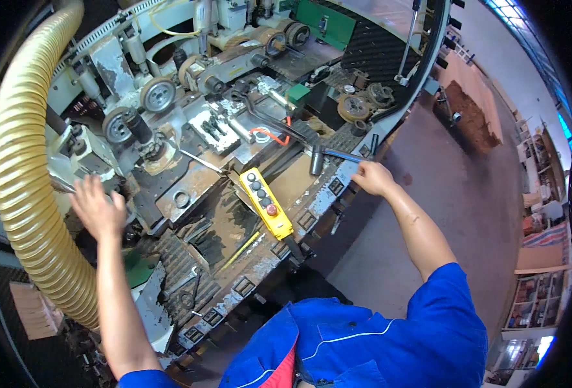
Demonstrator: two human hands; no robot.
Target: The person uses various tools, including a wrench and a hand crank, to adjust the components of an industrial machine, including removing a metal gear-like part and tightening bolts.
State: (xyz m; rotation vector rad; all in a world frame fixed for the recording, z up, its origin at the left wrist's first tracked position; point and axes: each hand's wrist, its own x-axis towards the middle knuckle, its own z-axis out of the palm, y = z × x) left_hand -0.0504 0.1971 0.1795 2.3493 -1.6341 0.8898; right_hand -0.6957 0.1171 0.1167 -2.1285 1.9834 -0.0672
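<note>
My left hand (99,208) is raised beside the yellow ribbed hose, its fingers spread and nothing in it. Metal machine parts lie just beyond its fingertips. At the machine's near right edge, my right hand (373,178) has its fingers curled at the end of a blue handle. That handle belongs to a hammer (316,160) with a dark cylindrical head; how far the fingers wrap round it is partly hidden. Between my hands lies a yellow push-button pendant (265,203) with dark buttons and one red button. Left of it, a thin yellow rod (241,251) rests on the dusty bed.
The yellow ribbed hose (24,155) curves down the left side. Wheels (158,95), a long dark bar (266,118) and a green block (297,94) lie across the machine. A wrench (196,284) is near the front edge. Stacked boards (470,97) stand across the floor.
</note>
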